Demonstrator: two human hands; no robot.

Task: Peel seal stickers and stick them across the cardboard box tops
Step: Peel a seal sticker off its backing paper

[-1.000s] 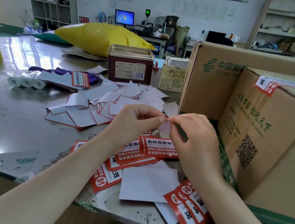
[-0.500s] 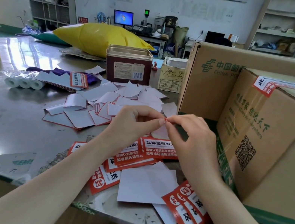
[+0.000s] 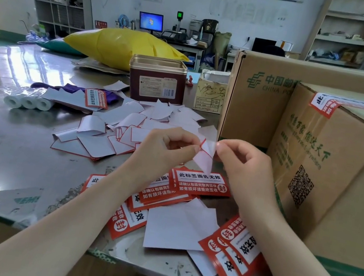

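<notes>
My left hand [image 3: 169, 147] and my right hand [image 3: 245, 171] both pinch one seal sticker [image 3: 204, 156] above the metal table, its white backing partly pulled apart between the fingertips. Below the hands lie several red and white seal stickers [image 3: 199, 183], some face up, some showing white backs. To the right stands a cardboard box [image 3: 329, 178] with a red seal sticker [image 3: 323, 105] stuck over its top edge. A second, taller cardboard box [image 3: 257, 107] stands behind it.
A heap of peeled white backing papers [image 3: 129, 128] covers the table's middle. Behind it stand a dark red tin [image 3: 157, 80] and a small carton [image 3: 211, 92]. Paper rolls [image 3: 28, 102] and a yellow bag [image 3: 124, 46] lie at left. The table's front edge [image 3: 152, 271] runs below the stickers.
My hands have drawn a little apart and the sticker between them has opened up, its white backing now showing as a flap.
</notes>
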